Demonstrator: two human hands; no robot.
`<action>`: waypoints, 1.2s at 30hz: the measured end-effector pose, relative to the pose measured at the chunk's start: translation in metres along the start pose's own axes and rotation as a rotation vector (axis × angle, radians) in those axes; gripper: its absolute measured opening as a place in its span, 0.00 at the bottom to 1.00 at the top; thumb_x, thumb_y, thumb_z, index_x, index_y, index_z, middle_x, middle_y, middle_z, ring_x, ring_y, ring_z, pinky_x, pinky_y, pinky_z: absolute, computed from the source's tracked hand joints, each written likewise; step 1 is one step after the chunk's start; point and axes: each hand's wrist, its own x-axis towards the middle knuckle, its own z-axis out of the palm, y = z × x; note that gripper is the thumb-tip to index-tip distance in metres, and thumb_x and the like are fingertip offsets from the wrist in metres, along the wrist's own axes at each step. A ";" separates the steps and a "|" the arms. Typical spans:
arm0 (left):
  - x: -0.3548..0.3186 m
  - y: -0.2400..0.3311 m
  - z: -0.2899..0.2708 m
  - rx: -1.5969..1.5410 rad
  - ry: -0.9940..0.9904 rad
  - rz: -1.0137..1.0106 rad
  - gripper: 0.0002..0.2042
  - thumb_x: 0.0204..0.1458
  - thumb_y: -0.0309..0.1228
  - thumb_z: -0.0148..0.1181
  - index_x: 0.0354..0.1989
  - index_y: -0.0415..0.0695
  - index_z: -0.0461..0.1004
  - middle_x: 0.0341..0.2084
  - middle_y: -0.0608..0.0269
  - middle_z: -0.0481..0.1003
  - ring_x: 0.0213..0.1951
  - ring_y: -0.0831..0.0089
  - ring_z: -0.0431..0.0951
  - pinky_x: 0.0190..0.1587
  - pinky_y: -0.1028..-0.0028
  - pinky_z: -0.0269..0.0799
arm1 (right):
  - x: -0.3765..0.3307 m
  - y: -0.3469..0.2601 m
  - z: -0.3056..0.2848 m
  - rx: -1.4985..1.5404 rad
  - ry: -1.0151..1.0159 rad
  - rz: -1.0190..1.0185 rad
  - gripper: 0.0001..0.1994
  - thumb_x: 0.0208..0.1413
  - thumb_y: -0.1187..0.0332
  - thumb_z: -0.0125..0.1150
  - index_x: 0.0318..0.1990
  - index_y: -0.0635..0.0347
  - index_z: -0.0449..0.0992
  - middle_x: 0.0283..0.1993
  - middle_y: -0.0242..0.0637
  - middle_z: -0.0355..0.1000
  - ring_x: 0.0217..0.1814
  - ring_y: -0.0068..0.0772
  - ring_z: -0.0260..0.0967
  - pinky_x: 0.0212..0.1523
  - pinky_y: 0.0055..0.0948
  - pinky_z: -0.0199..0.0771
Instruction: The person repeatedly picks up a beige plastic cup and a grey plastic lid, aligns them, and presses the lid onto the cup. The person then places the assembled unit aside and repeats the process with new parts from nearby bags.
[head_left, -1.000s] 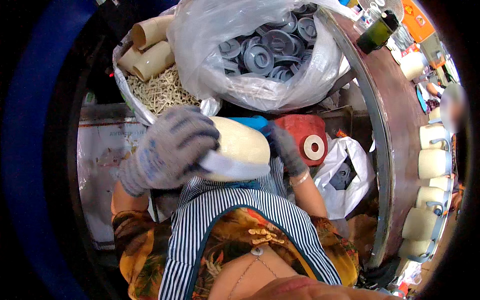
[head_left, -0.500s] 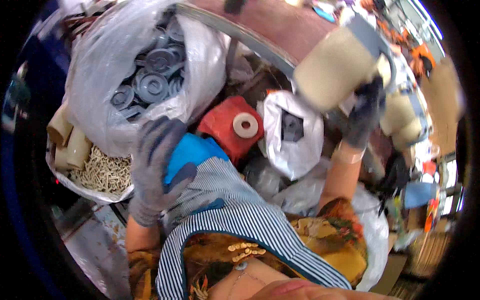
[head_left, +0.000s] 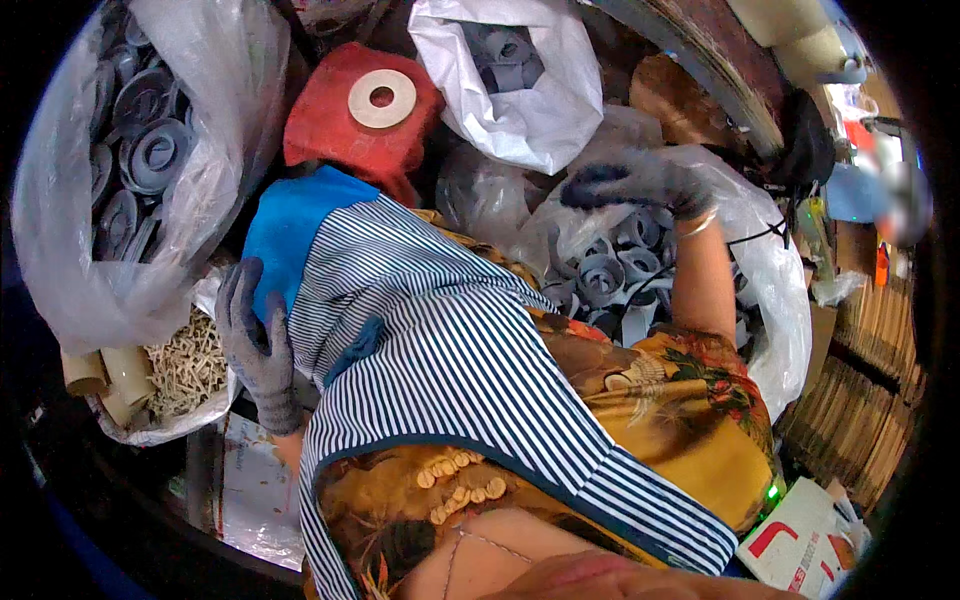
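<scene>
My left hand, in a grey knitted glove, is open with its fingers apart. It holds nothing and is beside the blue cloth on my lap, close to a sack of small beige pieces. My right hand, in a grey glove with dark fingertips, reaches leftward over a clear plastic bag. Its fingers are stretched out, a little blurred, and no thing shows in them. Below it in the bag lie several grey ring-shaped plastic parts.
At the left stands a large clear bag with grey round plastic caps. Ahead are a red cloth-covered block with a pale ring and a white sack of grey parts. Stacked cardboard is at the right.
The view has turned toward the right. My right hand has left the beige cylindrical container with the grey end and come down over the bag of ring-shaped parts. My left hand stays open.
</scene>
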 end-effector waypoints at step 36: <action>0.038 0.018 0.031 -0.535 0.189 -0.260 0.25 0.46 0.38 0.70 0.50 0.37 0.71 0.38 0.53 0.77 0.40 0.59 0.79 0.45 0.69 0.74 | 0.178 -0.137 0.076 1.191 -1.078 -0.530 0.28 0.67 0.48 0.39 0.61 0.63 0.66 0.45 0.40 0.75 0.37 0.28 0.74 0.39 0.28 0.74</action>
